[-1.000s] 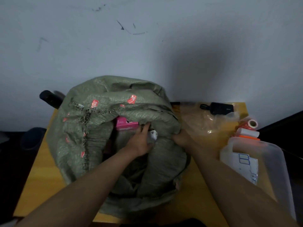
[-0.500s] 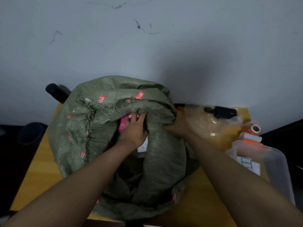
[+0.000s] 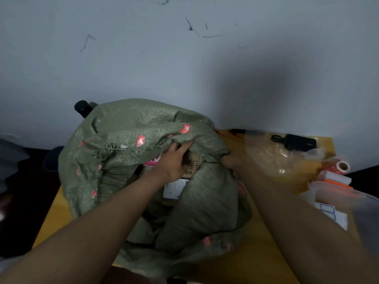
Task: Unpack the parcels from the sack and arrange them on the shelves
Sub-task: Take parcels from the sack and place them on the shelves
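The green woven sack (image 3: 131,160) sits slumped on the yellow tabletop (image 3: 258,253) at the centre of the frame, its mouth gathered toward the middle. The left hand (image 3: 174,160) reaches into the opening with fingers curled over the upper edge of the fabric; whether this grip also catches a parcel beneath cannot be told. The right hand (image 3: 227,160) grips the sack's rim at centre right, holding the mouth apart. Inside the opening a brown carton (image 3: 193,166) with printed characters, a pink parcel (image 3: 152,160) and a white label (image 3: 174,188) are partly visible. Risks as judged: the loose fabric may fold back over the parcels and snag a carton corner on withdrawal; a hard pull could drag the whole sack toward the near edge. At right, a crumpled clear bag (image 3: 274,158), a tape roll (image 3: 341,167) and a translucent bin (image 3: 338,201) crowd the tabletop and could be knocked.
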